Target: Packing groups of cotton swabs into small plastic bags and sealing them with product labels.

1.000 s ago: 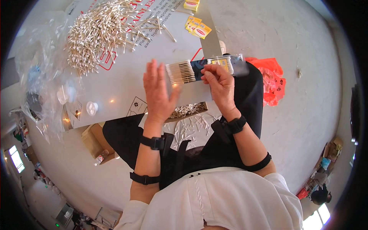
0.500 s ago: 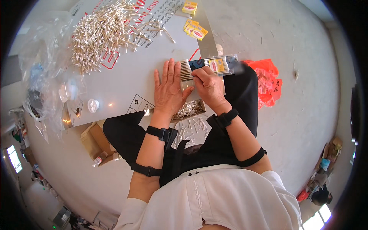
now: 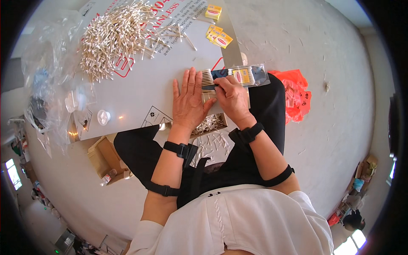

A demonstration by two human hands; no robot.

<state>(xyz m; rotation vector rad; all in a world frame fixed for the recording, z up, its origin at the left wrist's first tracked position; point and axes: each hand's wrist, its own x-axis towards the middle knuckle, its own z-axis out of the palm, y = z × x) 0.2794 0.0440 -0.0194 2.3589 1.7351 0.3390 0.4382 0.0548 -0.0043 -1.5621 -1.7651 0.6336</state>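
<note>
My left hand [image 3: 187, 100] lies flat on the grey sheet tabletop, fingers stretched out, its edge beside a row of cotton swabs [image 3: 207, 76]. My right hand [image 3: 232, 97] is closed in a pinch at the other side of the row, its fingertips at a dark flat strip [image 3: 208, 87] that crosses the swabs. What kind of thing the strip is does not show. Just beyond my right fingers, a clear plastic sleeve [image 3: 260, 75] holds swabs and a yellow card [image 3: 241, 76]. Part of the row is hidden by my hands.
A large heap of loose swabs [image 3: 117, 40] covers the far left. Yellow cards [image 3: 219, 36] and a small yellow stack [image 3: 213, 12] lie at the far right. A white cap [image 3: 103, 117] and clear plastic bags [image 3: 51, 85] sit left. Below the edge stands a box of swabs [image 3: 210, 123].
The dark strip now shows across the swab row near my right fingertips. The sleeve's outer end looks more spread out. My left hand stays flat in nearly the same place.
</note>
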